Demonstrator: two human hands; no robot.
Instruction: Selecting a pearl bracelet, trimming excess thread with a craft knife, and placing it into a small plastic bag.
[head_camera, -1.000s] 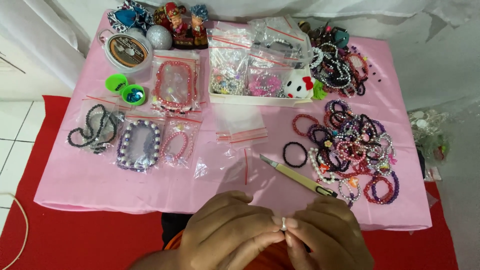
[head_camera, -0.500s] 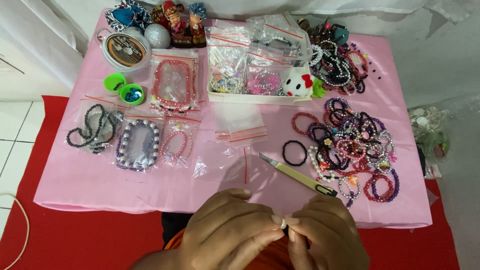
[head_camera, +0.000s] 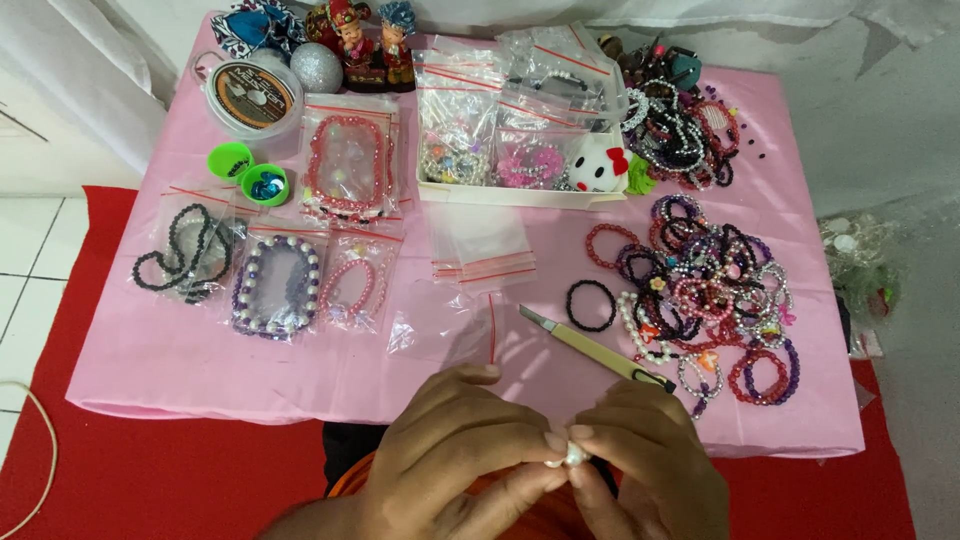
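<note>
Two hands, left hand (head_camera: 455, 455) and right hand (head_camera: 645, 465), pinch one small white pearl bead (head_camera: 573, 456) between pressed fingertips below the pink table (head_camera: 330, 370) edge; probably light, hard, slippery, best gripped across its sides.

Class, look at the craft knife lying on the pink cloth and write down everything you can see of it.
The craft knife is slim, with a pale cream handle that looks like plastic, a short silvery blade extended at its upper-left end and a dark cap or clip at its lower-right end. It lies flat and diagonal on the pink cloth, between an empty clear bag and the pile of bead bracelets. Neither hand touches it; its dark end lies close above the right hand.
</note>
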